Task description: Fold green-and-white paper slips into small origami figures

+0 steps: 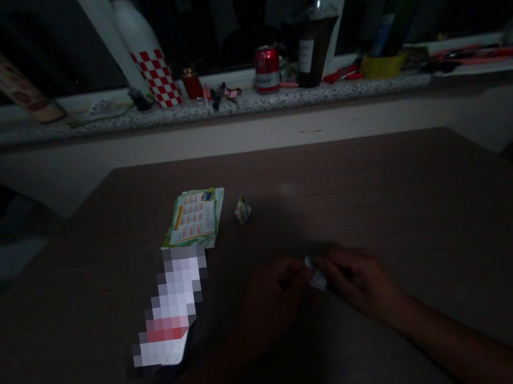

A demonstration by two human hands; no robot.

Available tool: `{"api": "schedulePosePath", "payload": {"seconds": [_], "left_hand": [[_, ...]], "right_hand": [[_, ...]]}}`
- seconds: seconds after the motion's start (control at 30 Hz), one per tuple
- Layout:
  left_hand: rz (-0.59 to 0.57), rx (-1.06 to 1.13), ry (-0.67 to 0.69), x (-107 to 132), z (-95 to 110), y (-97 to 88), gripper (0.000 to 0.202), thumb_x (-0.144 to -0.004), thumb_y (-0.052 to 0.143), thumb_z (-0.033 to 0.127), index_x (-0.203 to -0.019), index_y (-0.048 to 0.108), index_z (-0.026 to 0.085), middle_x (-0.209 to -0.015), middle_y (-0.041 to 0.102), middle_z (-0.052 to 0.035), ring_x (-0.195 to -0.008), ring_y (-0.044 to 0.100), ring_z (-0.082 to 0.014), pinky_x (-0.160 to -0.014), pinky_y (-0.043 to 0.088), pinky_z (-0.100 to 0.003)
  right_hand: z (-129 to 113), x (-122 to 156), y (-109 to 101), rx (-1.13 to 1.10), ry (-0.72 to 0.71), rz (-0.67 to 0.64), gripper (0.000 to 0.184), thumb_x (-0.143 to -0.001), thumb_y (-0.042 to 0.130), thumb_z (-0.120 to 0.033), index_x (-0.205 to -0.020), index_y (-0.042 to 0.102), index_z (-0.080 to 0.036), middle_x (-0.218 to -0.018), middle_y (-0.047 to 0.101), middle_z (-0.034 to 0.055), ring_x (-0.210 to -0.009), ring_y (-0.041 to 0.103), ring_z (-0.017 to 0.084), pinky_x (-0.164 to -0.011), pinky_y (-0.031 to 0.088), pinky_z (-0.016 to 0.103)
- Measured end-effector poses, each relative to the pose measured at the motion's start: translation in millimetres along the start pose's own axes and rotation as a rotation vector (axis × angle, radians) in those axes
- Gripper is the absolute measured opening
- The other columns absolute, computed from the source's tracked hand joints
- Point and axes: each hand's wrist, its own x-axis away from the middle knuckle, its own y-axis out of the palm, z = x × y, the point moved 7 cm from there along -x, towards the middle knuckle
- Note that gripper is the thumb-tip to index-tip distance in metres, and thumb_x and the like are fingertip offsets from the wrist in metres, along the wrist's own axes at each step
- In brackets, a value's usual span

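Observation:
In dim light both my hands meet low over a brown table (379, 188). My left hand (273, 297) and my right hand (357, 279) each pinch a small folded piece of white paper (316, 277) between their fingertips. Farther back lies a small folded paper shape (242, 209), standing like a little pyramid. Left of it rests a stack of small printed calendar cards (194, 218), green-edged. A blurred-out white and red flat object (173, 313) lies at my left, close to my left forearm.
A speckled window sill (87, 125) runs behind the table. On it stand a red-and-white checked bottle (146, 49), a small red jar (192, 84), a red can (267, 69), a dark wine bottle (310, 46), a yellow tape roll (381, 65) and red tools (470, 57).

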Motion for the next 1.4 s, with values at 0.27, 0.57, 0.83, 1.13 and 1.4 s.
{"api": "schedulePosePath", "payload": {"seconds": [0.27, 0.57, 0.83, 1.13, 1.4], "left_hand": [[0.051, -0.022, 0.04, 5.7, 6.3, -1.6, 0.022, -0.088, 0.054, 0.034, -0.081, 0.065, 0.016, -0.067, 0.069, -0.0003, -0.064, 0.066, -0.0145, -0.063, 0.048, -0.024], [0.036, 0.048, 0.023, 3.6, 2.3, 4.9, 0.024, -0.088, 0.055, 0.037, -0.078, 0.064, 0.017, -0.067, 0.067, -0.0003, -0.063, 0.064, -0.0142, -0.063, 0.047, -0.024], [0.052, 0.117, 0.027, 2.5, -0.3, 4.9, 0.022, -0.087, 0.057, 0.036, -0.082, 0.064, 0.017, -0.067, 0.066, 0.0, -0.061, 0.062, -0.0141, -0.061, 0.048, -0.024], [0.01, -0.214, 0.151, 2.4, 8.0, 6.9, 0.044, -0.095, 0.037, 0.042, -0.061, 0.051, 0.017, -0.052, 0.047, 0.0033, -0.049, 0.045, -0.0104, -0.051, 0.032, -0.023], [0.067, -0.255, 0.195, 5.2, 11.9, 6.6, 0.04, -0.094, 0.039, 0.039, -0.061, 0.047, 0.018, -0.051, 0.042, 0.0043, -0.048, 0.039, -0.0101, -0.05, 0.028, -0.024]], "right_hand": [[-4.5, -1.1, -5.0, 0.004, -0.024, 0.037, 0.033, -0.094, 0.046, -0.028, -0.063, 0.051, -0.02, -0.055, 0.046, -0.0017, -0.05, 0.045, 0.012, -0.049, 0.035, 0.026], [0.1, 1.8, 9.9, -0.173, 0.099, 0.0, 0.039, -0.097, 0.039, -0.033, -0.062, 0.049, -0.019, -0.053, 0.043, -0.003, -0.047, 0.044, 0.01, -0.046, 0.035, 0.024], [-18.1, 3.2, 2.9, 0.2, -0.193, 0.086, 0.033, -0.096, 0.04, -0.023, -0.065, 0.05, -0.019, -0.056, 0.048, -0.0002, -0.05, 0.044, 0.012, -0.049, 0.034, 0.026], [-12.7, 2.5, 4.4, 0.074, -0.069, 0.067, 0.03, -0.097, 0.039, -0.025, -0.069, 0.051, -0.019, -0.056, 0.048, -0.0011, -0.047, 0.047, 0.012, -0.048, 0.036, 0.025], [-7.6, 1.2, 4.3, -0.054, 0.033, 0.076, 0.035, -0.095, 0.043, -0.029, -0.061, 0.047, -0.019, -0.052, 0.04, -0.0036, -0.045, 0.04, 0.01, -0.046, 0.03, 0.025]]}}
